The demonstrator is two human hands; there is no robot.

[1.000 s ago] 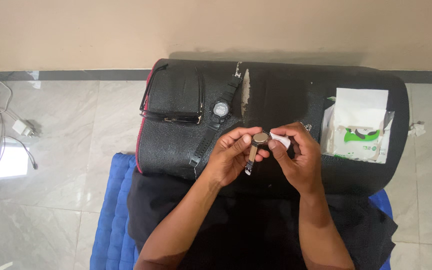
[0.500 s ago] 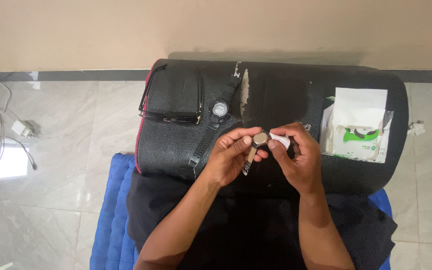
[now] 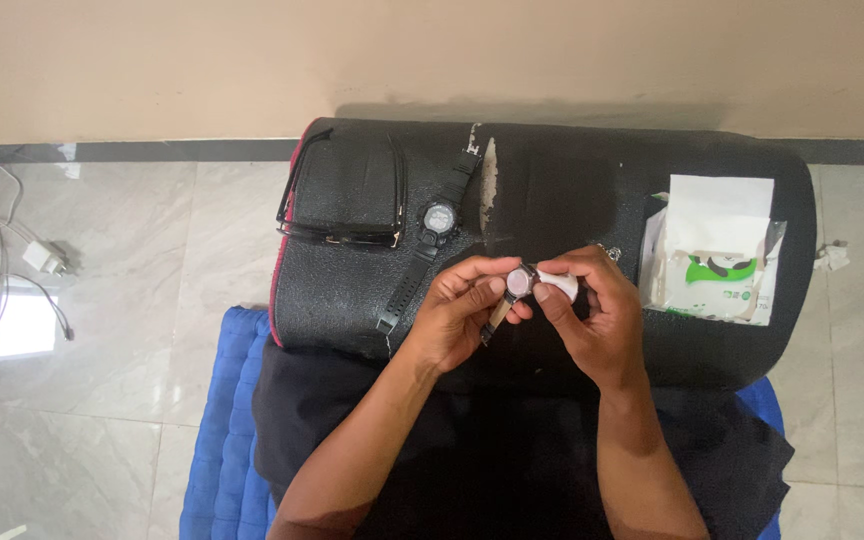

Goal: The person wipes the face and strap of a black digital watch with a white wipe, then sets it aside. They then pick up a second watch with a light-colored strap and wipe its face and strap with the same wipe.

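- The black cushion with the black digital watch and the wipes packet has stayed as before.
- The left hand grips the small round watch above the cushion; it has tilted slightly since 1 second ago.
- The right hand, closed on a white wipe, has pressed nearer to the dial.

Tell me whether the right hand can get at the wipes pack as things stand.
Probably yes: the wipes pack lies just beside the right hand with nothing between, but that hand pinches a white wipe.

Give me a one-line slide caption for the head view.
Left hand holds a wristwatch; right hand presses a white wipe against it.
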